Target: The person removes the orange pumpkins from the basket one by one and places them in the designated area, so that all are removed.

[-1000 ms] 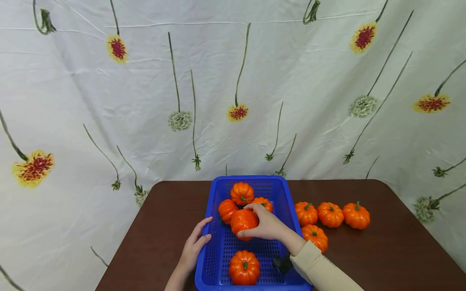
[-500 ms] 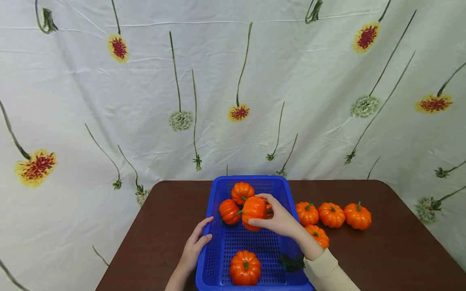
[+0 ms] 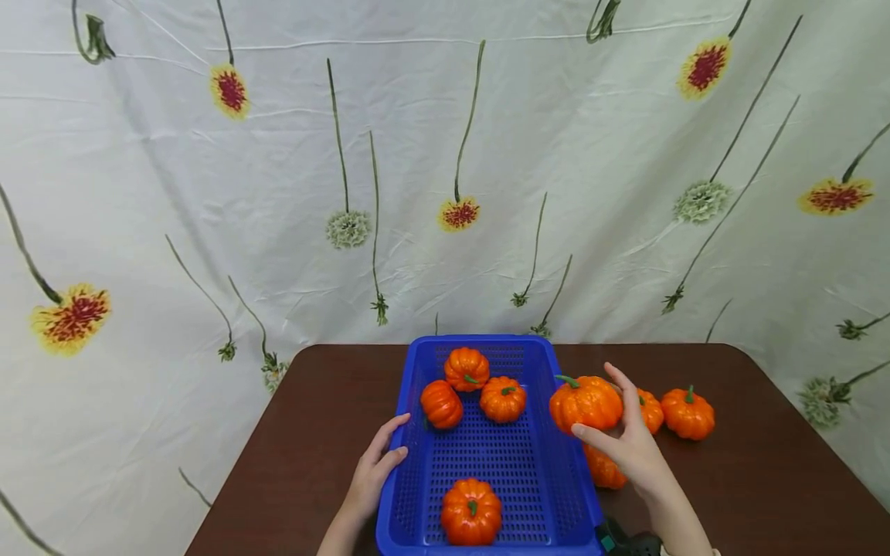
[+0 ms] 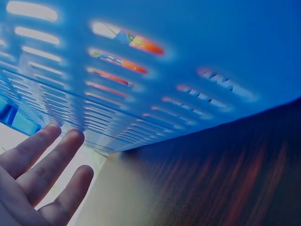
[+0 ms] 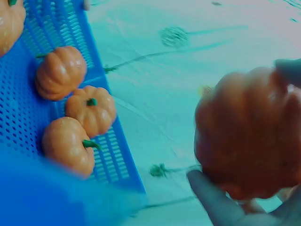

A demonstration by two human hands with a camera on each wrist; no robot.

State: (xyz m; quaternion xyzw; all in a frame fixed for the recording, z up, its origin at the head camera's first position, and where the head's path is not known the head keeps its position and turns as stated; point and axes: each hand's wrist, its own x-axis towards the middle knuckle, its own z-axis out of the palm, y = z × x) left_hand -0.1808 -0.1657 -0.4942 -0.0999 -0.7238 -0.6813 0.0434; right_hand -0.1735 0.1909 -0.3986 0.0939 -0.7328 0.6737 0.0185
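Note:
My right hand [image 3: 636, 444] holds a small orange pumpkin [image 3: 586, 403] between thumb and fingers, in the air over the right rim of the blue basket [image 3: 487, 463]. The green stem of this pumpkin points left in the head view. In the right wrist view the held pumpkin [image 5: 249, 134] looks large and shaded, with the thumb at its lower side. My left hand [image 3: 371, 467] touches the basket's left rim with index finger and thumb. Extended fingers [image 4: 59, 165] lie beside the slotted basket wall [image 4: 141, 94] in the left wrist view.
Inside the basket, three pumpkins sit at the far end, one of them at the back [image 3: 467, 369], and another pumpkin [image 3: 471, 512] near the front. More pumpkins, such as this one [image 3: 687, 414], rest right of the basket on the brown table [image 3: 299, 432]. A flowered cloth [image 3: 417, 154] hangs behind.
My right hand has lifted the pumpkin from among those in the basket and carried it right, past the basket's edge. The left hand stays at the rim.

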